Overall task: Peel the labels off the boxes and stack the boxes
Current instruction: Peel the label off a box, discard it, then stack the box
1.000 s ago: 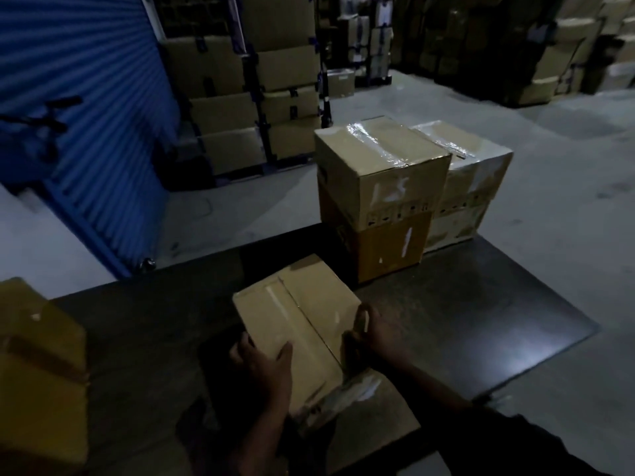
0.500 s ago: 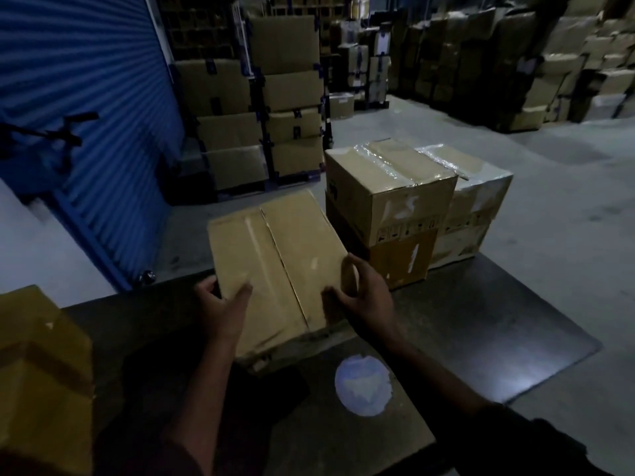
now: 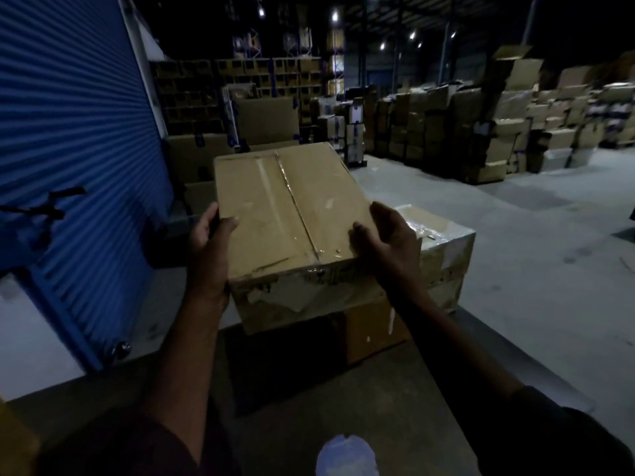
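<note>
A taped brown cardboard box (image 3: 285, 214) is up in the air in front of me, its near face scuffed where paper was torn off. My left hand (image 3: 209, 242) grips its left edge with the thumb on top. My right hand (image 3: 388, 238) grips its right near corner. The box hangs over the stack of boxes (image 3: 371, 328) at the far edge of the dark table (image 3: 309, 389) and hides most of that stack. A pale box (image 3: 446, 255) of the stack shows to the right. A peeled pale label (image 3: 345, 455) lies on the table near me.
A blue roller shutter (image 3: 75, 166) fills the left. A yellowish box (image 3: 13, 441) sits at the table's left near corner. Pallets of stacked cartons (image 3: 481, 128) line the back and right of the warehouse, with bare concrete floor (image 3: 532, 269) between.
Both hands lifted the box off the table and carried it up and away from me, over the stack. The label stayed on the table.
</note>
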A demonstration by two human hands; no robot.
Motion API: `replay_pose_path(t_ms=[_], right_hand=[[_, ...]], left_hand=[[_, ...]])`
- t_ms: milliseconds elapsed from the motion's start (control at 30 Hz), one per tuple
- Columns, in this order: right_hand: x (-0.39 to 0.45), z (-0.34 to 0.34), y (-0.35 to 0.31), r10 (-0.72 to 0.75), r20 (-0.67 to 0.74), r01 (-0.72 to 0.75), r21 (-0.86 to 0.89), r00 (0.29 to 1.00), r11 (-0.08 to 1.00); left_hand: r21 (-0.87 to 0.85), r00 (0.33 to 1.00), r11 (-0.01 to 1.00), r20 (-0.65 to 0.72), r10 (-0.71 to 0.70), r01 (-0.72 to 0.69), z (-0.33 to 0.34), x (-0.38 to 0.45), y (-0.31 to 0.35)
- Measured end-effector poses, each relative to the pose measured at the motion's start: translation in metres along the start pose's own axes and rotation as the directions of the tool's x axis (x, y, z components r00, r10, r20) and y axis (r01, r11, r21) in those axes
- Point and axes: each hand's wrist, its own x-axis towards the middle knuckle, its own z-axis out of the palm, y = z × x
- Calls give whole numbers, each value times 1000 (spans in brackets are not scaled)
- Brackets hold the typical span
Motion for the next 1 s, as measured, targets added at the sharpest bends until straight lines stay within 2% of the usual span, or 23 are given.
replay_pose_path(t_ms=[267, 400, 633, 800, 1000], right_hand=[[102, -105, 30, -89, -161, 59, -182, 983, 982], [168, -165, 60, -84, -238, 31, -218, 968, 975], [267, -247, 107, -57, -280, -23, -275, 958, 961], [314, -272, 143, -24, -247, -45, -269, 969, 962], [367, -294, 169, 0, -264, -63, -232, 965, 971]], left_hand=[[13, 999, 1000, 47, -2, 1, 152, 30, -20], [15, 995, 999, 97, -30, 29, 240, 46, -31], [17, 985, 996, 151, -86, 85, 381, 77, -64], [28, 968, 983, 169, -183, 181, 431, 94, -100], [7, 965, 982, 182, -189, 191, 477, 121, -125]])
